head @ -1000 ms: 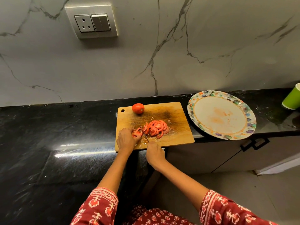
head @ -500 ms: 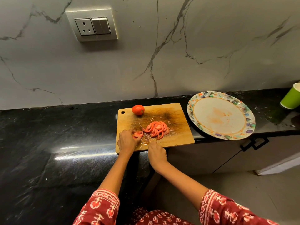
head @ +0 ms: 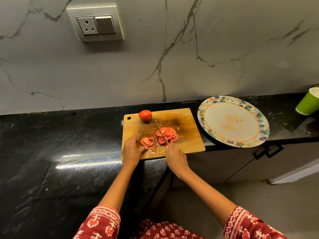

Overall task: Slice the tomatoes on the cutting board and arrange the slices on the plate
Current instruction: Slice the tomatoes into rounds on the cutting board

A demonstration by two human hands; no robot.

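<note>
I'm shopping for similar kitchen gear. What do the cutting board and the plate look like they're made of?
The cutting board looks like wood or bamboo with a matte, worn finish: tan grain, knife scoring and a dark stain. The plate looks glossy, likely glazed ceramic or melamine: a smooth white centre with a printed floral rim; the picture can't settle which.

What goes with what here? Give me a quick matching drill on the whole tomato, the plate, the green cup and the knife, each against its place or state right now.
Things:
1. whole tomato
2. plate
3. green cup
4. knife

Places or states:
A. at the counter's far right edge
B. held in the right hand, blade over the slices
C. uncut, at the cutting board's far edge
D. holds no slices, only reddish smears

Pairs: 1-C, 2-D, 3-A, 4-B
</note>
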